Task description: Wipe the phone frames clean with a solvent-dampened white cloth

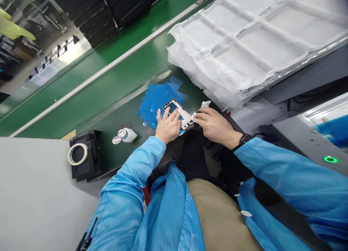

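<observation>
On the green bench (108, 155), near side, a flat frame (185, 115), likely light and best held by its edges, is touched by the spread left hand (168, 128). White cloth (193, 117) is pinched by the right hand (214, 126).

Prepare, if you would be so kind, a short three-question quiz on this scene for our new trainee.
1. Multiple choice: What lies on the black plastic tray-like holder at the left?
A) a red cup
B) a cream ring-shaped roll of tape
C) a yellow sponge

2. True or false: The person's left hand touches the flat, rectangular white-and-black phone-like part.

3. Fill in the blank: The black wristband is worn on the person's ____ wrist.

Key: 1. B; 2. True; 3. right
</observation>
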`<state>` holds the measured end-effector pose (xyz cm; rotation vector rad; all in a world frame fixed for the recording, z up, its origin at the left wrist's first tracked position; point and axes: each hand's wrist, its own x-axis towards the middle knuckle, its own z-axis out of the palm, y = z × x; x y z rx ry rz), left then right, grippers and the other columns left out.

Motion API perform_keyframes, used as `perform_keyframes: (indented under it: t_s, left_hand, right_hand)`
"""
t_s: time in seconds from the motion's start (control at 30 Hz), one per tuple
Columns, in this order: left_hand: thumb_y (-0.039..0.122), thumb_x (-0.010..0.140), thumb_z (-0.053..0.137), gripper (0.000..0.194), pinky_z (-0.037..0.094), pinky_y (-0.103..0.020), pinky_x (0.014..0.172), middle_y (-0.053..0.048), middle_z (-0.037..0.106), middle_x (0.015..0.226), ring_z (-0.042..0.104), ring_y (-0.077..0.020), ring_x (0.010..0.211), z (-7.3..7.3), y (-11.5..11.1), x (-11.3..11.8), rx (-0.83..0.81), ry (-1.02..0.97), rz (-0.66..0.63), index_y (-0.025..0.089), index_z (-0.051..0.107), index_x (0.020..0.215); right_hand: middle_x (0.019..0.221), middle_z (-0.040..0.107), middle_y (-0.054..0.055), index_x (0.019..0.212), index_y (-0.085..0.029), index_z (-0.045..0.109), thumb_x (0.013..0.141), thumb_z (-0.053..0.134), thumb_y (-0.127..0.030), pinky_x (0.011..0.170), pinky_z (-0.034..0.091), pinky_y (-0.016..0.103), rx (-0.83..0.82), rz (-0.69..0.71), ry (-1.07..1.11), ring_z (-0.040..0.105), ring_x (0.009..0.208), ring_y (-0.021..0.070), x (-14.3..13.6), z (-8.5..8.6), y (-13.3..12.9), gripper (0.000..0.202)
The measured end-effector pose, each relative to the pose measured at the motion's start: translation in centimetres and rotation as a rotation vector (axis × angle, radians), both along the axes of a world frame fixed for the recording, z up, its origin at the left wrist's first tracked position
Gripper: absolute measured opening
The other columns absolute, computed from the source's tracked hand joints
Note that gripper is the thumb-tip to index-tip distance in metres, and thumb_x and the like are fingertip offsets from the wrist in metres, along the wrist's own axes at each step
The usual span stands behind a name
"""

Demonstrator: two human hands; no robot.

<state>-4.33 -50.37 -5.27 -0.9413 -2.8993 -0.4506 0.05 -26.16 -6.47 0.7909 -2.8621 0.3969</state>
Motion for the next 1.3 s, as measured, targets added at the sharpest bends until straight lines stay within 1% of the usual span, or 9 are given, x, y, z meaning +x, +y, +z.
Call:
perform_keyframes:
  t_s: [0.17, 0.27, 0.43, 0.67, 0.83, 1.0, 1.17, 1.23, 1.3]
  left_hand:
    - [0.035, 0.105, 0.044, 0.048, -0.003, -0.066, 0.132, -0.006, 0.058, 0.155, 0.032, -0.0345, 0.158, -0.2, 0.0, -0.1, -0.016, 0.002, 0.004, 0.025, 0.060, 0.149]
    - [0.036, 0.105, 0.042, 0.048, -0.003, -0.066, 0.132, -0.006, 0.058, 0.156, 0.032, -0.0343, 0.158, -0.3, 0.1, -0.1, -0.020, 0.003, -0.002, 0.024, 0.059, 0.149]
    - [0.036, 0.106, 0.042, 0.048, -0.003, -0.066, 0.132, -0.006, 0.059, 0.155, 0.033, -0.0347, 0.157, -0.1, 0.1, -0.2, -0.027, -0.004, -0.002, 0.023, 0.060, 0.149]
    - [0.036, 0.106, 0.041, 0.048, -0.004, -0.064, 0.133, -0.005, 0.058, 0.156, 0.033, -0.0336, 0.158, 0.0, 0.1, -0.2, -0.039, 0.002, -0.001, 0.025, 0.060, 0.148]
    - [0.035, 0.105, 0.042, 0.048, -0.003, -0.064, 0.133, -0.007, 0.058, 0.155, 0.033, -0.0332, 0.158, 0.1, 0.2, -0.1, -0.045, -0.006, 0.005, 0.023, 0.060, 0.148]
    - [0.035, 0.106, 0.042, 0.047, -0.002, -0.065, 0.132, -0.006, 0.059, 0.155, 0.032, -0.0325, 0.158, 0.2, 0.2, -0.1, -0.053, -0.003, 0.009, 0.024, 0.060, 0.148]
    - [0.035, 0.107, 0.040, 0.047, -0.002, -0.062, 0.133, -0.006, 0.059, 0.155, 0.033, -0.0320, 0.157, 0.0, 0.3, -0.1, -0.068, 0.011, 0.014, 0.024, 0.061, 0.148]
    - [0.036, 0.107, 0.038, 0.048, -0.002, -0.062, 0.133, -0.005, 0.059, 0.155, 0.034, -0.0320, 0.157, 0.0, 0.3, -0.1, -0.071, 0.021, 0.015, 0.023, 0.061, 0.147]
    - [0.037, 0.108, 0.036, 0.049, -0.002, -0.062, 0.132, -0.004, 0.059, 0.154, 0.033, -0.0322, 0.157, 0.1, 0.2, -0.1, -0.077, 0.027, 0.019, 0.023, 0.061, 0.147]
  right_hand:
    - [0.115, 0.070, 0.016, 0.116, -0.012, 0.074, 0.091, 0.050, -0.007, 0.125, 0.030, 0.052, -0.119, -0.229, 0.070, 0.050, 0.127, 0.0334, 2.2, -1.1, -2.4, 0.035]
    - [0.117, 0.070, 0.015, 0.118, -0.015, 0.074, 0.093, 0.048, -0.008, 0.124, 0.031, 0.057, -0.213, -0.380, 0.112, 0.052, 0.125, 0.0333, 3.2, -1.9, -4.0, 0.037]
    - [0.115, 0.068, 0.018, 0.120, -0.015, 0.074, 0.094, 0.047, -0.010, 0.121, 0.033, 0.062, -0.270, -0.514, 0.154, 0.053, 0.123, 0.0352, 4.0, -2.3, -5.9, 0.038]
    - [0.117, 0.067, 0.018, 0.128, -0.017, 0.070, 0.092, 0.048, -0.010, 0.119, 0.037, 0.063, -0.258, -0.525, 0.175, 0.054, 0.123, 0.0351, 5.2, -2.5, -7.5, 0.042]
    - [0.116, 0.068, 0.016, 0.124, -0.020, 0.071, 0.092, 0.049, -0.011, 0.117, 0.038, 0.060, -0.311, -0.530, 0.171, 0.054, 0.121, 0.0344, 5.7, -2.6, -8.2, 0.039]
    - [0.116, 0.067, 0.015, 0.128, -0.023, 0.070, 0.089, 0.051, -0.012, 0.115, 0.037, 0.062, -0.337, -0.516, 0.145, 0.055, 0.118, 0.0353, 6.1, -2.8, -9.0, 0.045]
    - [0.114, 0.068, 0.015, 0.125, -0.021, 0.072, 0.091, 0.051, -0.012, 0.116, 0.039, 0.060, -0.348, -0.510, 0.130, 0.057, 0.115, 0.0341, 6.7, -2.6, -10.3, 0.041]
    - [0.114, 0.070, 0.015, 0.121, -0.020, 0.075, 0.094, 0.051, -0.012, 0.117, 0.039, 0.059, -0.395, -0.506, 0.092, 0.059, 0.114, 0.0330, 6.9, -2.4, -10.6, 0.037]
    - [0.112, 0.072, 0.013, 0.115, -0.020, 0.077, 0.097, 0.050, -0.015, 0.116, 0.041, 0.058, -0.552, -0.528, 0.019, 0.061, 0.112, 0.0316, 7.1, -2.0, -10.7, 0.033]
